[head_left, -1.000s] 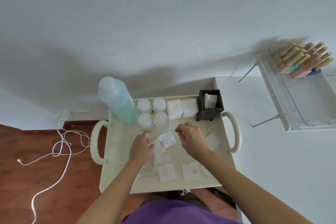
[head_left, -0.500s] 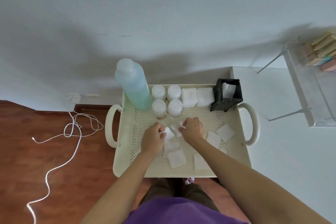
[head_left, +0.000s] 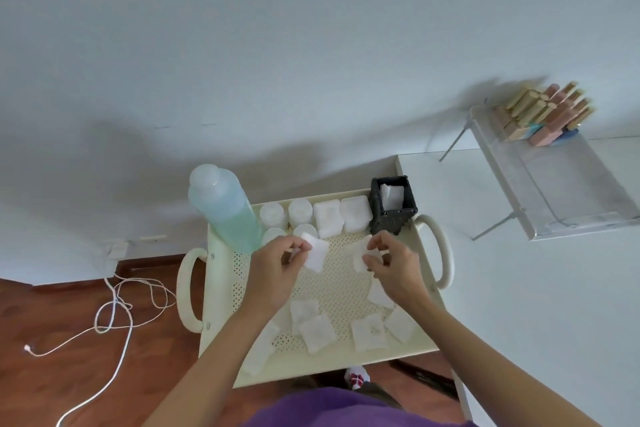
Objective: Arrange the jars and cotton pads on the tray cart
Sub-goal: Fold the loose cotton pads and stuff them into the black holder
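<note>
Two pads held: one cotton pad point(head_left: 316, 255) is pinched by left hand point(head_left: 273, 274) fingers, another point(head_left: 361, 255) by right hand point(head_left: 393, 265) fingers.
Target direction: stacked pads point(head_left: 341, 220) lie just beyond, far side of tray point(head_left: 221, 291).
Nearer hand: neither clearly.

perforated matt tray point(head_left: 346, 291), seemingly soft pads point(head_left: 317, 334)

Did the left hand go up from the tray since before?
Yes. The left hand was low among the loose pads a second ago; now it holds a cotton pad lifted nearer the jars at the tray's back.
</note>
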